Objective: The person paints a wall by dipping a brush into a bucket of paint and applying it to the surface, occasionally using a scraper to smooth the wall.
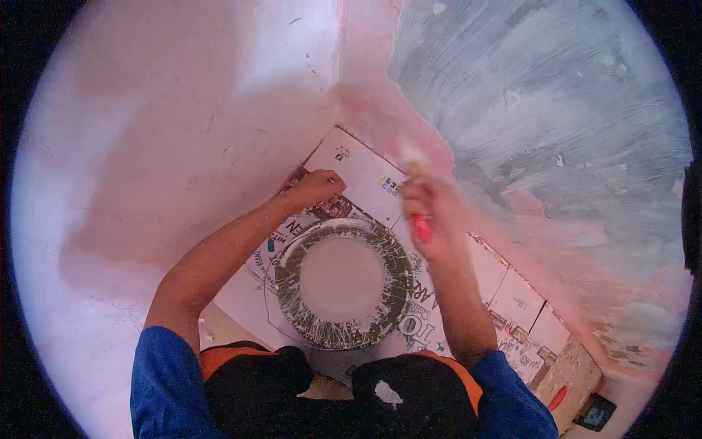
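My right hand is closed round the red handle of a brush, held up in front of the wall corner. The brush head is smeared by motion and lies near the pink strip of wall. Left of it, my left hand is curled into a loose fist over the printed cardboard; nothing can be made out inside it. Below and between both hands stands a round bucket with a dark, paint-streaked inner wall. Pale liquid paint fills its bottom.
Printed cardboard covers the surface under the bucket and runs to the lower right. A pale wall rises at the left, a grey, streaked wall at the right. A small dark box sits at the lower right.
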A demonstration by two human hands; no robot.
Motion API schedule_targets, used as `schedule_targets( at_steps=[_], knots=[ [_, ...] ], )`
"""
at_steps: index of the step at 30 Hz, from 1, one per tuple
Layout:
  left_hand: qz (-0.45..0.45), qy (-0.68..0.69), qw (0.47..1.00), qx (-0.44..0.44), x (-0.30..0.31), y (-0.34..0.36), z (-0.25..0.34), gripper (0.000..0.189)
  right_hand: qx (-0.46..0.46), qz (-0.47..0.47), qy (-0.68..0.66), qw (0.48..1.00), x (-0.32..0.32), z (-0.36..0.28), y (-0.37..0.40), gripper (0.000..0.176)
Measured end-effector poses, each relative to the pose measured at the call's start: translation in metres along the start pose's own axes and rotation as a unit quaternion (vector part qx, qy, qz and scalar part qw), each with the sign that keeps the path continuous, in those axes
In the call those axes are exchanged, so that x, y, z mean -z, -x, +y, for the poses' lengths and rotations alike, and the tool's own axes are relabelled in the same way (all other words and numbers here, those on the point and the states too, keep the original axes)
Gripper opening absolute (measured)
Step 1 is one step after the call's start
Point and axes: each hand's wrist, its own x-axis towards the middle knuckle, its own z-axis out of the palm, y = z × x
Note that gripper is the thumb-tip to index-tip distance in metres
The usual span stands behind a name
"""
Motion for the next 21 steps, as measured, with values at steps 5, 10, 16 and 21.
schedule_targets(
  at_steps=[5, 10, 16, 21],
  knots=[
    [-0.030, -0.015, 0.999, -0.028, -0.002, -0.010, 0.002, 0.032, 0.078, 0.093, 0.061, 0.991, 0.033, 0.036, -0.101, 0.009],
    [-0.003, -0.022, 1.000, 0.001, -0.009, -0.003, 0.008, 0.033, 0.041, -0.058, -0.031, 0.997, -0.025, -0.010, -0.004, 0.015],
    [-0.017, -0.052, 0.998, -0.010, 0.001, -0.005, -0.001, 0.028, 0.084, 0.098, 0.082, 0.988, 0.024, 0.061, -0.099, 0.011],
    [-0.007, -0.074, 0.997, -0.013, -0.005, 0.006, 0.020, 0.028, 0.101, -0.044, 0.064, 0.992, -0.048, 0.008, -0.019, 0.007]
  ],
)
